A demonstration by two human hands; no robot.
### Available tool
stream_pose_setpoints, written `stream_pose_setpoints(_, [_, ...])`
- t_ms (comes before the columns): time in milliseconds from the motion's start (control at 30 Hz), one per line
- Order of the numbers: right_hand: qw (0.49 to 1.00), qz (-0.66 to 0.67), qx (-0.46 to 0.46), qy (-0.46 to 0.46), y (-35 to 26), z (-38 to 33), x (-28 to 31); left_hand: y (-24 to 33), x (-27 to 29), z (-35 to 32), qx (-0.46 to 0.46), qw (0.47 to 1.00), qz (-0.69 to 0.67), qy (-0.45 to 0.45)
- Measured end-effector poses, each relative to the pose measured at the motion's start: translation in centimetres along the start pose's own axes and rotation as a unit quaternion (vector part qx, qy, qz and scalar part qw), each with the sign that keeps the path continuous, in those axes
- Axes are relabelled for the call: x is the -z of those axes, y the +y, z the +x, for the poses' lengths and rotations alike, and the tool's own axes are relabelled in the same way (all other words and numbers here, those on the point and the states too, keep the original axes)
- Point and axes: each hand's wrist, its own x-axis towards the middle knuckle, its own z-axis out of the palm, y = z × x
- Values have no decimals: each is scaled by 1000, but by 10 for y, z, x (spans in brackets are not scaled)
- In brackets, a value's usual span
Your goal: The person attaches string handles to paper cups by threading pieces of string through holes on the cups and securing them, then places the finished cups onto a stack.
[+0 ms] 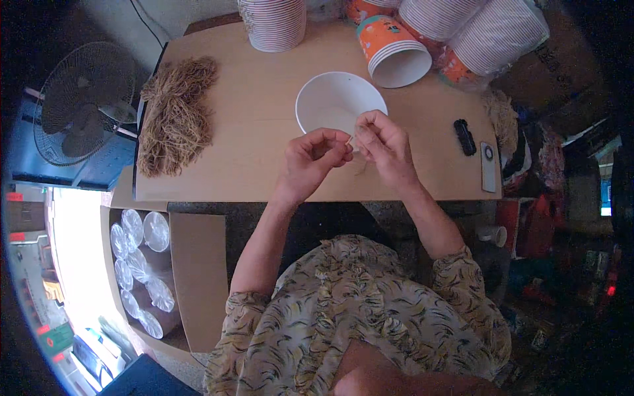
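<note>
My left hand (316,160) and my right hand (385,146) are close together over the near edge of the white paper bowl (330,109). Thumb and fingers of the left pinch a short, thin pale strand (350,140), whose tip shows between the two hands. The right hand's fingertips are pressed together beside it; what they hold is hidden. The bowl stands with its mouth up and shows a bare white inside. Toward the left of the table lies a loose bundle of brown twine (175,119).
Stacked paper bowls (272,23) stand at the back; an orange stack (396,56) lies tilted beside wrapped ones (498,39). A black object (464,136) and a white-and-grey one (488,165) lie right. A fan (86,105) and a carton (198,277) of wrapped items are left.
</note>
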Motion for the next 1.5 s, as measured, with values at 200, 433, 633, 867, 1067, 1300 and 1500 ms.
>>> stream_pose_setpoints(200, [994,-99,38,3,-11,0,0,-6,-6,-1,-87,996,29,16])
stream_pose_setpoints(433, [970,-234,27,-65,-34,-5,17,-4,-3,-5,-198,960,186,71])
stream_pose_setpoints(633, [972,-230,46,-29,-42,-11,19,-4,-3,-7,-315,893,311,81])
stream_pose_setpoints(867, [980,-142,122,61,-51,-11,28,-10,6,-3,-328,850,399,101])
stream_pose_setpoints(1067, [987,-11,79,140,-37,-11,36,-10,6,-1,-343,783,516,50])
stream_pose_setpoints(1300, [982,-98,106,121,-57,-20,38,9,30,10,-340,696,629,56])
stream_pose_setpoints(1500, [986,113,104,60,-58,-22,23,9,10,22,-314,670,671,49])
